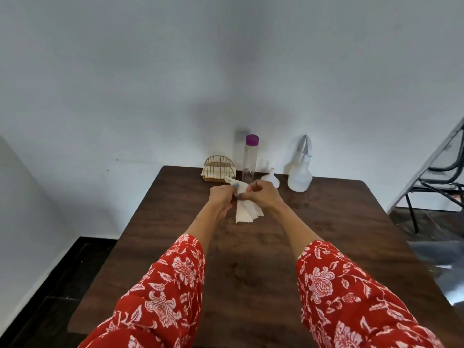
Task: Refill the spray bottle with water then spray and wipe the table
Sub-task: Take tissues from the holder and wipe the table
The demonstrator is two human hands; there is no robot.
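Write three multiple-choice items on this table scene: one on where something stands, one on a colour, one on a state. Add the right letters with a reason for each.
1. Where does the spray bottle stand?
A. at the table's far edge, right of the funnel
B. on the floor
C. in the wire holder

2. What colour is the cap of the tall clear bottle?
A. green
B. purple
C. black

3. What are the hands doing?
A. both lie flat on the table
B. one squeezes the spray bottle
C. both hold a white paper towel

Answers:
1 A: it stands on the table near the wall, right of the white funnel.
2 B: the cap is plainly purple.
3 C: the left hand and right hand grip the paper towel above the tabletop.
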